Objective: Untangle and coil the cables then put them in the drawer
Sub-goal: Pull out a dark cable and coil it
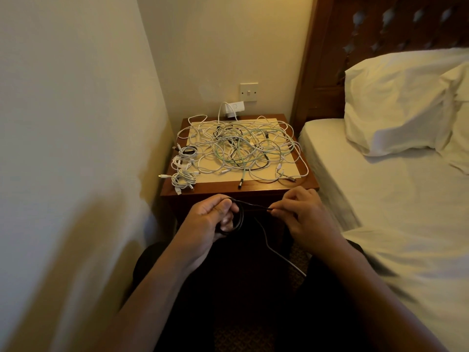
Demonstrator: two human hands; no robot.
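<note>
A black cable (253, 207) is stretched between my two hands in front of the nightstand (308, 185). My left hand (215, 217) grips the coiled loops of it. My right hand (302, 212) pinches the straight run near its end. A loose tail of cable (269, 246) hangs down between my knees. On the nightstand top lies a big tangle of white, pale green and black cables (241, 146). Several small coiled white cables (183, 171) sit at its left edge. The nightstand front is hidden behind my hands and no drawer shows.
A wall (76, 148) runs close along the left. The bed (393, 199) with a white pillow (396, 102) lies on the right, against a dark wooden headboard (380, 26). A light switch (249, 92) and a plugged-in white charger (234, 107) are on the back wall.
</note>
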